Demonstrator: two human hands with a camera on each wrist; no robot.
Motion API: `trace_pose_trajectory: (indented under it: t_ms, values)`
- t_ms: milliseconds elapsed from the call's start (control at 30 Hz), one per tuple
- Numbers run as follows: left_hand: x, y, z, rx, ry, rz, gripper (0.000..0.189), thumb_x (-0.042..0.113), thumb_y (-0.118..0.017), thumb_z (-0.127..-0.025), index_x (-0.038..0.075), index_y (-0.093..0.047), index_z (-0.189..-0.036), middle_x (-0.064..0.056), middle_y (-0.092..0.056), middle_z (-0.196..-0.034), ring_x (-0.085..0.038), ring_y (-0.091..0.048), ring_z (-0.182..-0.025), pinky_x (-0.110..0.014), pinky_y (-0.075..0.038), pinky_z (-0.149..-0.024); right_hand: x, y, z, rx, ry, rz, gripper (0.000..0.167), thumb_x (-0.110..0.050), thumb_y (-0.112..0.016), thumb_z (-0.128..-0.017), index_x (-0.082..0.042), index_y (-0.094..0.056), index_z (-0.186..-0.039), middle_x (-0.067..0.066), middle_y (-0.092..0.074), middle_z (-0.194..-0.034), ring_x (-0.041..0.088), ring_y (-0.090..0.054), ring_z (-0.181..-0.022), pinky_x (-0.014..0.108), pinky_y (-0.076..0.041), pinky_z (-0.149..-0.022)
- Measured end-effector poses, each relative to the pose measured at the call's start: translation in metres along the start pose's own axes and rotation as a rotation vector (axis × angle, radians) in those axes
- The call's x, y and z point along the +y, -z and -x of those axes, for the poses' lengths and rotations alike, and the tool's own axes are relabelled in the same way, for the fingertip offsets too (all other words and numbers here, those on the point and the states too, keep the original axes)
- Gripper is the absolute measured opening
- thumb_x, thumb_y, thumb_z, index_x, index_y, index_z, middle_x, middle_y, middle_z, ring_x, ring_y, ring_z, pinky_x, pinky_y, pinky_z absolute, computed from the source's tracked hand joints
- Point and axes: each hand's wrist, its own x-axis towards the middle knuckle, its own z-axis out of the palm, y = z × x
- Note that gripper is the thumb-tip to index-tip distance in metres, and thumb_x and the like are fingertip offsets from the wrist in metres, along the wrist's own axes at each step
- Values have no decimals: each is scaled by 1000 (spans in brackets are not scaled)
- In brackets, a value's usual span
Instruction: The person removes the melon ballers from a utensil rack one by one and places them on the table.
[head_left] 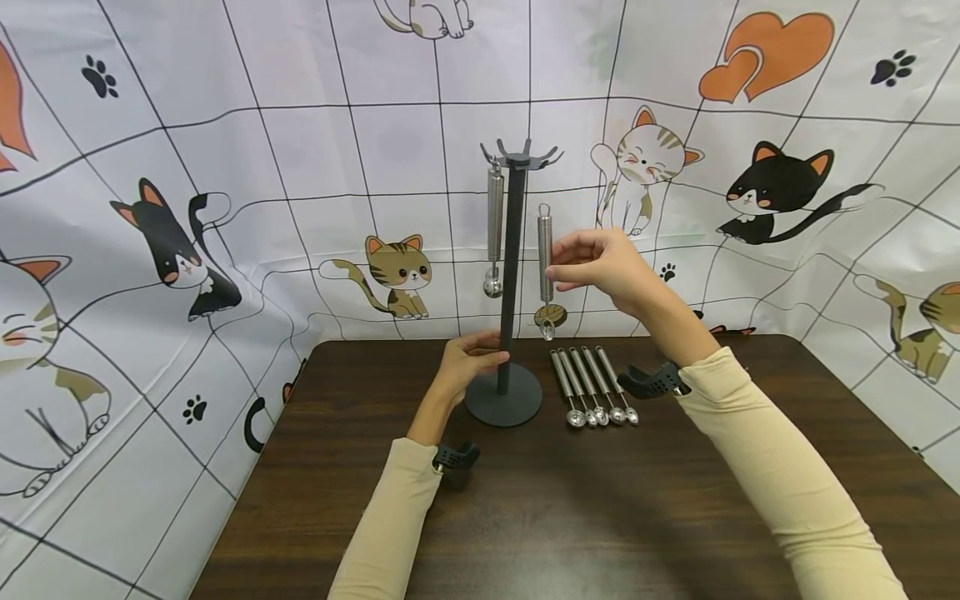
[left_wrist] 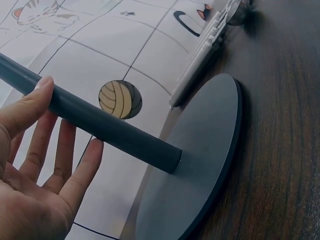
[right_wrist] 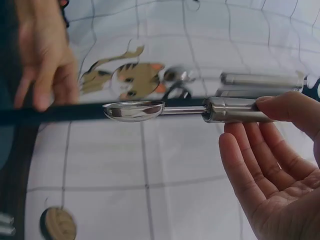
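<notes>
A dark grey stand [head_left: 514, 275] with hooks at its top and a round base [head_left: 487, 408] is upright on the table. My left hand [head_left: 468, 367] holds its pole low down, thumb on one side and fingertips on the other. Right of the pole, my right hand [head_left: 600, 262] pinches a metal spoon [head_left: 545, 250] by its thick handle. That spoon hangs bowl down, its top loop below hook height. In the right wrist view its shallow round bowl [right_wrist: 134, 111] shows plainly. At the stand's left side hang spoons [head_left: 495, 217]; the right wrist view shows two handles [right_wrist: 262, 80].
Several more metal spoons [head_left: 588, 375] lie in a row on the dark wooden table [head_left: 360, 492], right of the base, bowls toward me. Behind the table hangs a white sheet [head_left: 390, 175] printed with cats and grid lines.
</notes>
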Motion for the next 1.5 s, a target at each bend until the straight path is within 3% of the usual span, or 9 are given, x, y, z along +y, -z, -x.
trace_pose_trajectory:
  t_ms: [467, 700, 933, 1033, 1267, 1500]
  values:
    - [-2, 5, -2, -54, -9, -29, 46, -2, -75, -90, 1, -65, -135, -13, -68, -119, -11, -70, -94, -50, -59, -96, 67, 50, 29, 56, -151, 40, 37, -2, -74, -91, 15, -58, -120, -10, -72, -88, 8, -71, -84, 34, -64, -85]
    - [-3, 6, -2, -68, -19, -43, 46, 0, -75, -91, -1, -64, -135, -15, -68, -121, -12, -70, -97, -50, -60, -96, 105, 71, 41, 68, -237, 14, 39, -1, -72, -92, 18, -55, -122, -8, -71, -88, 6, -71, -83, 32, -63, -85]
    - [-3, 6, -2, -71, -15, -35, 47, 0, -74, -91, -1, -63, -136, -19, -67, -125, -13, -71, -97, -51, -58, -97, 146, 91, 53, 73, -272, -23, 26, -5, -73, -94, 9, -62, -112, -1, -72, -91, 11, -73, -82, 37, -64, -86]
    - [-3, 6, -2, -70, -16, -36, 47, 0, -74, -91, -1, -63, -136, -20, -67, -127, -13, -71, -98, -52, -58, -97, 161, 96, 55, 81, -298, -24, 27, -5, -72, -94, 10, -60, -114, -3, -73, -91, 11, -74, -82, 38, -64, -85]
    - [-2, 6, -1, -69, -18, -18, 46, -1, -74, -91, -1, -63, -135, -20, -67, -126, -12, -71, -94, -55, -57, -98, 186, 100, 58, 75, -344, 41, 51, -4, -72, -94, 22, -50, -131, -7, -73, -93, 8, -73, -85, 37, -63, -87]
    - [-2, 4, -2, -69, -30, -7, 46, -3, -74, -90, -2, -64, -135, -16, -69, -122, -11, -72, -90, -44, -63, -89, 203, 99, 59, 97, -368, 69, 47, -5, -73, -93, 21, -54, -127, -11, -73, -84, 13, -74, -82, 39, -64, -85]
